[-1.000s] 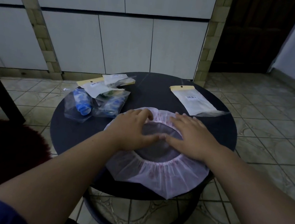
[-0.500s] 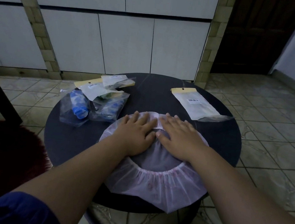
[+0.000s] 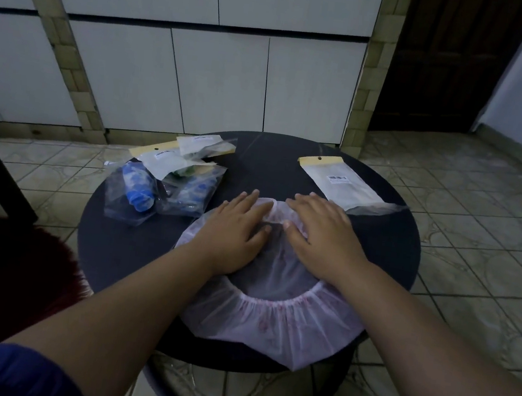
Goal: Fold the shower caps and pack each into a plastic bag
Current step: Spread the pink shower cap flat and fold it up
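Lying flat on the round dark bench (image 3: 389,243), a thin pink shower cap (image 3: 273,327) is pressed down by two bare hands. The left hand (image 3: 236,231) and the right hand (image 3: 321,234) are laid side by side on the far part of the cap, palms down, fingers spread flat; nothing is pinched or held in either grip. The cap is spread toward the person, so most of it lies nearer the body than the hands do, and its near edge hangs over the bench rim. A gathered stretchy band is seen as a curve across the cap. The stuff looks soft, light and see-through, with many small wrinkles. It is judged that a fold will be made next, and both hands are equally close for it. An empty plastic bag (image 3: 343,185) with a yellow card top lies just beyond the right hand. A pile of filled bags (image 3: 169,183) lies beyond the left hand.
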